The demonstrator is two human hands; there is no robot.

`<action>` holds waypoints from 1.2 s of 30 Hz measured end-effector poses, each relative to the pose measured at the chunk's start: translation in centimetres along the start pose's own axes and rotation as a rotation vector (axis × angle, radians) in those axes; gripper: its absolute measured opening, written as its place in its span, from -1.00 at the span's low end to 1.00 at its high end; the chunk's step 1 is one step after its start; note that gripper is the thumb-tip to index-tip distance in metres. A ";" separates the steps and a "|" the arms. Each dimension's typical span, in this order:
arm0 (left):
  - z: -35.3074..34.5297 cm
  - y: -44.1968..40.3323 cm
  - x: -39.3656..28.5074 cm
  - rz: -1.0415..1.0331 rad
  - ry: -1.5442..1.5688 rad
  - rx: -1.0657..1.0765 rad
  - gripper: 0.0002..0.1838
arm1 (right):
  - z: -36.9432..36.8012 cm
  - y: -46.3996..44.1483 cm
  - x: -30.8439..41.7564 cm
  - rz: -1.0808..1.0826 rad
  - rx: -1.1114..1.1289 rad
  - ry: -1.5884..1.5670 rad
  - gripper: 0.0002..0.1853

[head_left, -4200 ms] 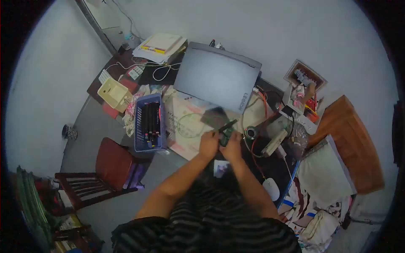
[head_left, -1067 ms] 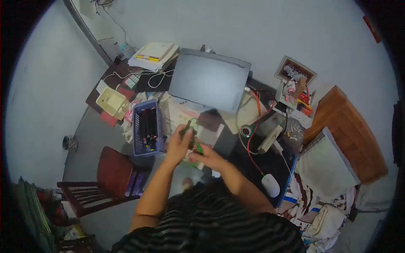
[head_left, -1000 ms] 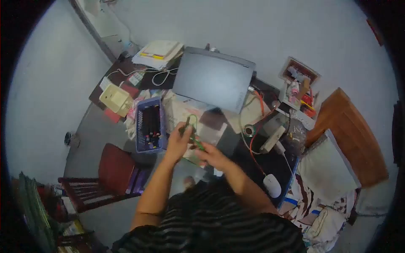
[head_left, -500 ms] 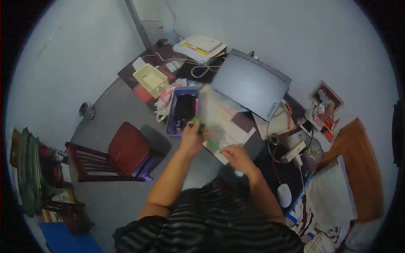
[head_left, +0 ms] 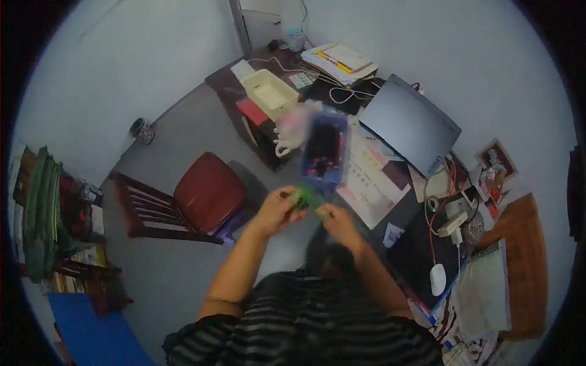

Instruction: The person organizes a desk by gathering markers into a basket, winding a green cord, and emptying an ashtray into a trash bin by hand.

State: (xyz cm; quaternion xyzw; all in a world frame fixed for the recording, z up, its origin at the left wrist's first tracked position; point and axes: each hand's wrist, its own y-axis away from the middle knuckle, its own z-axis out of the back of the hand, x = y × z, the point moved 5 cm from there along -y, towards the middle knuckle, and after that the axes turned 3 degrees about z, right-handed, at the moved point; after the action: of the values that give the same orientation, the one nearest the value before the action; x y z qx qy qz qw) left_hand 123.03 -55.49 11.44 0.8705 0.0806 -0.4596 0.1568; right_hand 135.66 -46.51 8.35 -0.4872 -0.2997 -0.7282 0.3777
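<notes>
My left hand is closed on a dark and green item, blurred by motion, at the near edge of the desk. My right hand pinches the other side of the green part, a short way to the right. Just beyond both hands stands a blue basket holding several dark markers. Right of the basket lies a printed sheet. A closed grey laptop rests behind the sheet.
A cream basket and papers lie at the back. Cables, a white power strip and a white mouse are on the right. A red-brown chair stands at left, a wooden chair at right.
The view has swung left, so the desk appears further right. My hands, earlier over the printed sheet, are now in front of the blue basket, both still on the green item.
</notes>
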 end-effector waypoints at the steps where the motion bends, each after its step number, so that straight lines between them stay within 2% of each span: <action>1: 1.6 -0.4 0.2 -0.034 -0.049 -0.132 -0.78 | -1.3 0.3 0.8 0.103 0.021 0.081 -0.80; 3: 4.3 -0.3 0.3 -0.103 -0.145 -0.398 -0.79 | -3.5 0.8 2.2 0.310 0.065 0.243 -0.79; 4: 4.7 0.4 -0.2 -0.145 -0.555 -0.434 -0.82 | -4.1 0.7 2.8 0.387 0.111 0.337 -0.76; 7: 4.8 0.9 0.9 -0.364 -1.114 -0.186 -0.82 | -4.2 0.6 5.9 0.640 0.194 0.814 -0.79; 10: 3.7 2.5 -0.2 -0.049 -0.932 0.048 -0.82 | -1.8 -0.9 6.9 0.520 -0.039 0.510 -0.83; 11: 3.4 3.0 -0.7 0.049 -0.873 0.124 -0.81 | -1.5 -1.1 6.6 0.421 -0.038 0.342 -0.85; 12: 3.5 3.1 -0.7 0.035 -0.790 0.211 -0.81 | -1.4 -1.4 6.1 0.323 -0.034 0.175 -0.87; 13: 3.8 3.2 -0.9 0.039 -0.719 0.190 -0.80 | -1.4 -1.7 5.5 0.223 -0.030 0.009 -0.89; 16: 4.1 3.7 -1.2 0.033 -0.494 0.138 -0.79 | -2.2 -2.1 5.4 0.265 -0.089 -0.118 -0.90; 18: 4.2 3.6 -1.1 0.003 -0.327 0.119 -0.78 | -2.3 -2.3 4.9 0.275 -0.137 -0.122 -0.90; 21: 5.3 3.0 -0.7 0.059 -0.313 -0.049 -0.76 | -1.1 -1.4 6.5 0.369 -0.276 -0.012 -0.92; 22: 5.8 2.9 -0.8 0.017 -0.345 -0.086 -0.76 | -0.5 -0.8 7.3 0.413 -0.333 0.042 -0.92; 25: 7.5 3.0 -1.6 -0.091 -0.441 -0.205 -0.76 | 0.2 -0.3 7.3 0.500 -0.118 0.165 -0.90; 27: 8.1 3.0 -2.8 -0.134 -0.502 -0.294 -0.75 | -0.2 -0.2 6.7 0.493 0.140 0.127 -0.87; 28: 8.2 3.2 -3.4 -0.079 -0.487 -0.303 -0.75 | -0.7 -0.1 6.3 0.486 0.269 0.108 -0.85; 31: 6.5 3.6 -4.3 -0.074 -0.185 -0.189 -0.73 | -1.6 -0.4 4.7 0.363 0.277 0.174 -0.73; 34: 4.0 4.5 -4.9 -0.051 -0.165 -0.082 -0.70 | -2.3 -0.9 6.0 0.350 0.064 -0.017 -0.63; 36: 2.6 4.6 -5.0 -0.049 -0.133 -0.058 -0.69 | -3.9 -1.1 7.6 0.376 0.155 -0.134 -0.60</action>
State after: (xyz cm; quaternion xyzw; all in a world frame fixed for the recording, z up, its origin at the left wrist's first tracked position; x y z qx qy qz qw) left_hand 119.52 -60.74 15.05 0.8308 0.1043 -0.5177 0.1756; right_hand 131.06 -51.05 14.05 -0.5510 -0.2833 -0.5858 0.5224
